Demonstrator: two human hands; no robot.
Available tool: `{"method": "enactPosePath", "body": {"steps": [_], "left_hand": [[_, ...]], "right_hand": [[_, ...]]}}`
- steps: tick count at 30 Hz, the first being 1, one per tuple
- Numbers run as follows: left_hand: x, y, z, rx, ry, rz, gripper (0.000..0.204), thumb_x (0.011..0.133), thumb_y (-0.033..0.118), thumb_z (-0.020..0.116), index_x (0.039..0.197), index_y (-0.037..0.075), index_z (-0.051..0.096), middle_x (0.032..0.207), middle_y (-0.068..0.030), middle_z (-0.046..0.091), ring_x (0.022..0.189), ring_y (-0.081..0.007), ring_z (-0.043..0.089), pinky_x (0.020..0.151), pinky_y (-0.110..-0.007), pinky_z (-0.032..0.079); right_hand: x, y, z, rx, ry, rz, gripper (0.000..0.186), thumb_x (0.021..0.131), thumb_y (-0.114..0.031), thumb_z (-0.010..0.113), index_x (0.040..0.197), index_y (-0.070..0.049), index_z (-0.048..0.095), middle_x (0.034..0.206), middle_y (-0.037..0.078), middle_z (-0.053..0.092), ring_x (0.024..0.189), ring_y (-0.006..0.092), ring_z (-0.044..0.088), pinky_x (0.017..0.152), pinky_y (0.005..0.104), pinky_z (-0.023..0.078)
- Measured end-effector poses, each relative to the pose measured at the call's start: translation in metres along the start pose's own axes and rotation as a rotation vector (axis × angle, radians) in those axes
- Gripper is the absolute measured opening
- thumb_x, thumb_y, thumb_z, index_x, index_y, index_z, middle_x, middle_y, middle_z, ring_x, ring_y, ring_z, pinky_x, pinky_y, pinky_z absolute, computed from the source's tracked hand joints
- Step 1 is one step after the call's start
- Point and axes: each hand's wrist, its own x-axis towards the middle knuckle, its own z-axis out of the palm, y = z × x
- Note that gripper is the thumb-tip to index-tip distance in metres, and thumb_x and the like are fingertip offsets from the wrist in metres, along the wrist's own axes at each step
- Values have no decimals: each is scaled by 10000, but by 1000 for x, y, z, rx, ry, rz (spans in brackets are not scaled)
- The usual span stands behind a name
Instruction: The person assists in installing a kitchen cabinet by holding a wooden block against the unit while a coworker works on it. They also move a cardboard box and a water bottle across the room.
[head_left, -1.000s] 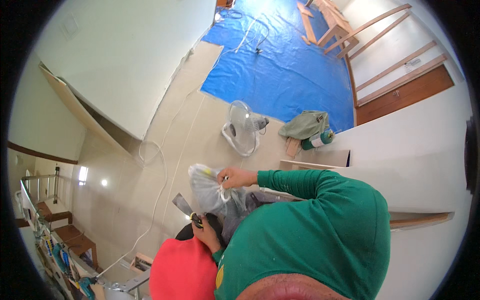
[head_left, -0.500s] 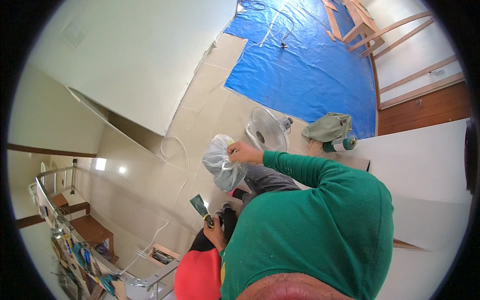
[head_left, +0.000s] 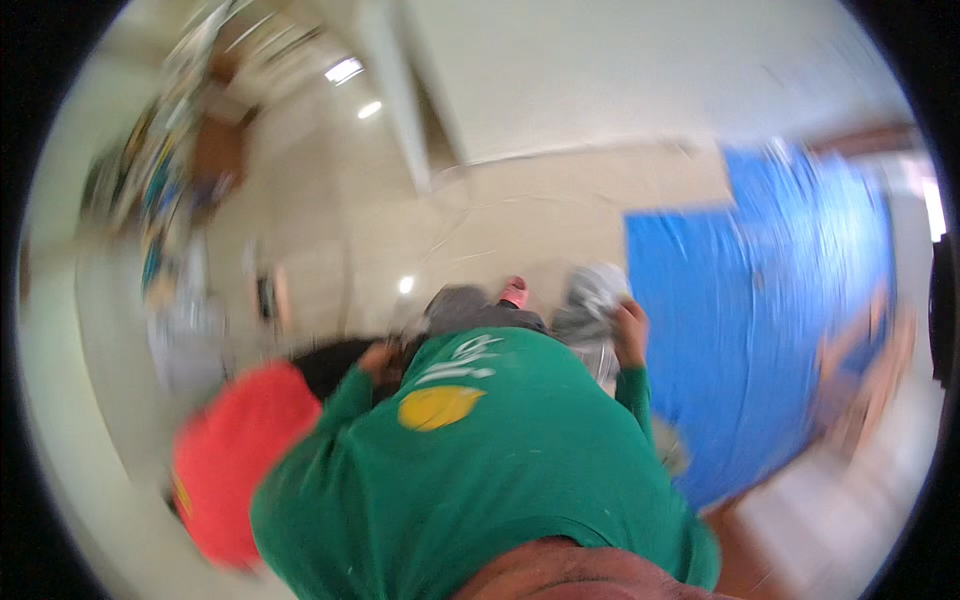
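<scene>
My right hand (head_left: pixel 628 330) grips a translucent plastic bag (head_left: pixel 590 300) just right of my body. My left hand (head_left: pixel 378 362) is at my left side against dark clothing, smeared by motion; its fingers and anything in them cannot be made out. My torso in a green top (head_left: pixel 480 440) fills the lower middle, with grey trousers and a pinkish shoe (head_left: pixel 515 292) beyond it. Close on my left, another person in a red top (head_left: pixel 240 450) and dark bottoms is partly visible.
A blue sheet (head_left: pixel 710 330) covers the floor on the right, with blurred wooden pieces (head_left: pixel 865 370) at its far right. Tiled floor (head_left: pixel 530 210) runs ahead to a pale wall (head_left: pixel 640 70). At upper left stands a cluttered rack (head_left: pixel 165 180) of tools and boards.
I have turned leftward, so the blue sheet has swung to the right of the view. My right hand still holds the bag; the scraper earlier in my left hand is no longer distinguishable.
</scene>
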Motion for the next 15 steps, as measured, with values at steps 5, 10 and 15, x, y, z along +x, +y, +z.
{"method": "enactPosePath", "body": {"steps": [5, 10, 15], "left_hand": [[61, 146, 14, -143, 41, -16, 456, 838, 456, 742, 931, 10, 722, 832, -112, 715, 739, -222, 681, 634, -385, 542], [147, 273, -13, 458, 115, 344, 581, 825, 605, 692, 858, 27, 744, 769, -152, 718, 687, -294, 697, 650, -452, 546], [207, 383, 35, 52, 28, 260, 403, 828, 394, 816, 802, 6, 710, 732, -74, 688, 584, -163, 627, 532, -330, 513]], "right_hand": [[70, -33, -98, 91, 194, -5, 111, 807, -45, 615, 893, 14, 650, 872, 66, 641, 789, 167, 612, 724, 307, 513], [132, -68, -177, 14, 304, -28, 135, 845, -75, 604, 943, 1, 660, 859, 29, 622, 785, 138, 594, 713, 309, 502], [198, -78, -229, -90, 663, 108, 99, 766, -86, 641, 842, -28, 666, 779, 14, 601, 706, 140, 530, 634, 319, 441]]}}
